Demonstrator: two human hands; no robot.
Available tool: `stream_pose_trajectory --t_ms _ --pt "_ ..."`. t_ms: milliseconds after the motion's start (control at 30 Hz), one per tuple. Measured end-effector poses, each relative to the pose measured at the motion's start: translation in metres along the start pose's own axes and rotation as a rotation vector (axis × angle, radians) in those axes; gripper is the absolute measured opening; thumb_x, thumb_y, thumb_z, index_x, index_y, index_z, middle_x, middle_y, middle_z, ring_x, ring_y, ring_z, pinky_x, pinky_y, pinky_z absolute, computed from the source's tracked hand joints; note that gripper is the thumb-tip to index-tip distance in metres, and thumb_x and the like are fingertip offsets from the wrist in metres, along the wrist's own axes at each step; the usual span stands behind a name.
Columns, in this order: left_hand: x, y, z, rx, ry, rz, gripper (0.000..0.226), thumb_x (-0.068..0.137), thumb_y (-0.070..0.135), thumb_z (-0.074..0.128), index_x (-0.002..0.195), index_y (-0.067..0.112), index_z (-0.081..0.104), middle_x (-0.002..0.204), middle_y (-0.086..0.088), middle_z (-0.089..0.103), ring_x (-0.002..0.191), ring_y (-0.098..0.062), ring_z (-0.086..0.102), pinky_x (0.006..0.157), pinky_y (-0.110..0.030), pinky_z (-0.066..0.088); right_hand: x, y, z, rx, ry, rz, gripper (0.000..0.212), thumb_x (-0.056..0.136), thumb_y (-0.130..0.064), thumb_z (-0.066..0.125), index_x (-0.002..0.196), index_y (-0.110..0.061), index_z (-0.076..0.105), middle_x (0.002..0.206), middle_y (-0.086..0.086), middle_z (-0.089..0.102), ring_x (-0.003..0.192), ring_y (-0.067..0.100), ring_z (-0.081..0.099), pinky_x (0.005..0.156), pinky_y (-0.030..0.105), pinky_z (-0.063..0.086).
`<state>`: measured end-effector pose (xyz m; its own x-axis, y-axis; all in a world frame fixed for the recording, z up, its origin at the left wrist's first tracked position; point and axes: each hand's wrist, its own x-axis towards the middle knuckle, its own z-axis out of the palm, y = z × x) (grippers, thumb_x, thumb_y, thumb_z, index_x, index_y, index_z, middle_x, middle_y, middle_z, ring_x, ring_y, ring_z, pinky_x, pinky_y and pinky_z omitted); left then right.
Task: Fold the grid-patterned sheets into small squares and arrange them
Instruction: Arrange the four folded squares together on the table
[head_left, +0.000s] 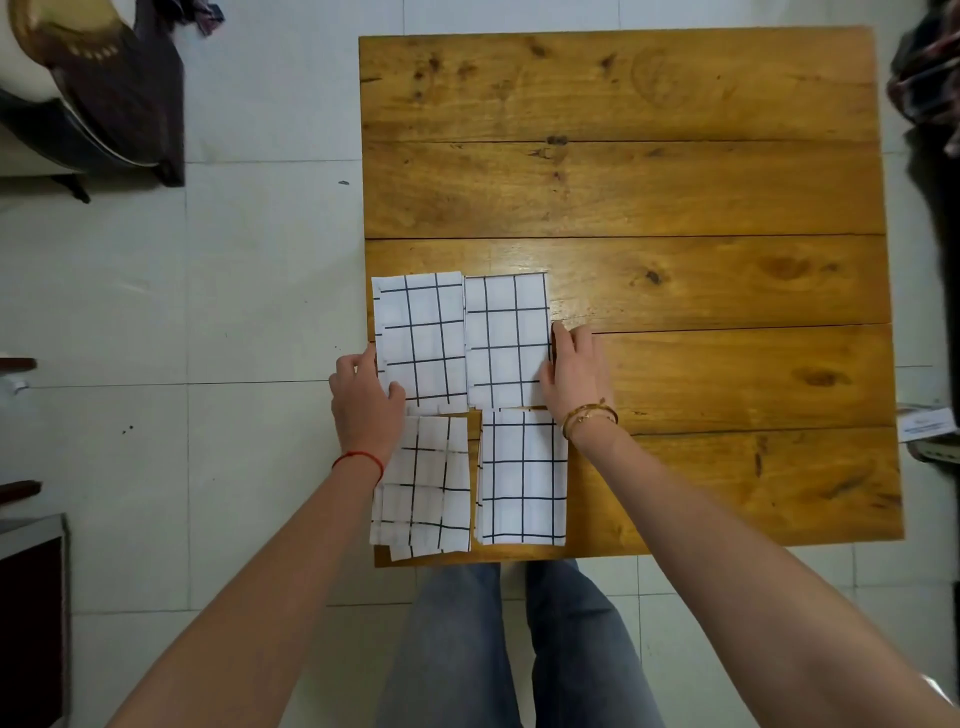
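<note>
A wooden plank table (675, 182) carries four folded grid-patterned sheets, laid two by two at its near left corner: the far-left sheet (423, 338) and far-right sheet (506, 338) lie edge to edge, with the near-left sheet (431, 493) and near-right sheet (524, 478) just below them. All four look folded into small rectangles, so the folding seems done and only the squaring-up of the block remains; the near-left one is the loosest, with layers fanning out at its lower edge. The left hand (366, 400) rests at the outer edge of the far-left sheet, thumb lying on the cloth, and the right hand (574, 374) presses relaxed, uncurled fingers against the outer edge of the far-right sheet; neither grips anything. No readable writing shows.
</note>
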<state>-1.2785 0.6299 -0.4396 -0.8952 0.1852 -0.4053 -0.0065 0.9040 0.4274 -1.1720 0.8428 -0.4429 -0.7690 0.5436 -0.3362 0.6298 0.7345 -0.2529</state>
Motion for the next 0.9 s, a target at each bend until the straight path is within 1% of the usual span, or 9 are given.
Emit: stream_pose_trajectory --t_ms 67,233,400,567,700,767,833,900 --pt "0.001 0.000 0.001 -0.017 -0.009 0.019 0.053 0.089 0.008 0.053 0.142 0.008 0.042 0.129 -0.011 0.044 0.117 -0.027 0.043 0.088 -0.034 0.044 0.000 -0.003 0.002 -0.019 -0.013 -0.005 0.050 0.091 -0.018 0.047 0.138 -0.006 0.038 0.121 0.015 0.048 0.106 0.028 0.045 0.090 0.034 0.042" --pt "0.005 0.000 0.000 -0.029 -0.027 0.054 0.055 0.090 0.008 0.053 0.143 0.007 0.040 0.130 -0.011 0.044 0.116 -0.028 0.044 0.092 -0.038 0.047 -0.001 -0.009 0.005 -0.023 -0.040 -0.022 0.052 0.091 -0.019 0.046 0.140 -0.007 0.035 0.124 0.014 0.047 0.108 0.028 0.044 0.092 0.034 0.040" --pt "0.002 -0.009 -0.005 -0.039 -0.038 0.032 0.056 0.089 0.010 0.054 0.143 0.010 0.038 0.129 -0.010 0.043 0.115 -0.027 0.046 0.091 -0.038 0.048 -0.008 -0.003 0.001 0.042 -0.038 0.080 0.051 0.093 -0.021 0.044 0.142 -0.008 0.034 0.127 0.013 0.045 0.110 0.027 0.044 0.093 0.035 0.039" --pt "-0.025 -0.017 -0.007 -0.059 -0.012 0.021 0.057 0.091 0.017 0.059 0.143 0.011 0.038 0.131 -0.012 0.044 0.117 -0.025 0.046 0.092 -0.035 0.046 -0.034 0.016 -0.002 0.069 -0.006 0.130 0.046 0.093 -0.024 0.048 0.136 -0.008 0.040 0.121 0.013 0.047 0.107 0.026 0.045 0.091 0.036 0.043" --pt "-0.050 -0.021 0.002 -0.070 -0.012 0.002 0.059 0.090 0.020 0.059 0.144 0.014 0.037 0.131 -0.011 0.045 0.119 -0.027 0.045 0.092 -0.037 0.046 -0.063 0.025 0.002 0.096 0.012 0.129 0.047 0.090 -0.027 0.053 0.133 -0.009 0.043 0.117 0.013 0.049 0.103 0.026 0.046 0.092 0.036 0.043" --pt "-0.060 -0.019 0.005 -0.041 0.007 0.032 0.059 0.091 0.020 0.058 0.146 0.016 0.036 0.132 -0.011 0.044 0.119 -0.028 0.042 0.090 -0.038 0.047 -0.074 0.025 0.004 0.074 0.001 0.096 0.048 0.091 -0.028 0.053 0.135 -0.013 0.042 0.117 0.012 0.050 0.102 0.025 0.046 0.091 0.036 0.043" --pt "-0.064 -0.016 0.007 0.078 0.016 0.139 0.054 0.093 0.019 0.054 0.145 0.019 0.038 0.135 -0.009 0.042 0.120 -0.028 0.040 0.089 -0.040 0.048 -0.079 0.023 0.003 -0.006 -0.025 -0.021 0.049 0.092 -0.029 0.051 0.139 -0.018 0.039 0.120 0.010 0.050 0.103 0.024 0.046 0.091 0.036 0.044" --pt "-0.063 -0.014 0.008 0.219 -0.009 0.215 0.050 0.095 0.021 0.049 0.144 0.019 0.039 0.140 -0.007 0.041 0.124 -0.029 0.038 0.093 -0.045 0.047 -0.080 0.017 0.002 -0.067 -0.075 -0.146 0.049 0.093 -0.030 0.046 0.141 -0.023 0.036 0.130 0.006 0.047 0.112 0.026 0.043 0.095 0.039 0.043"
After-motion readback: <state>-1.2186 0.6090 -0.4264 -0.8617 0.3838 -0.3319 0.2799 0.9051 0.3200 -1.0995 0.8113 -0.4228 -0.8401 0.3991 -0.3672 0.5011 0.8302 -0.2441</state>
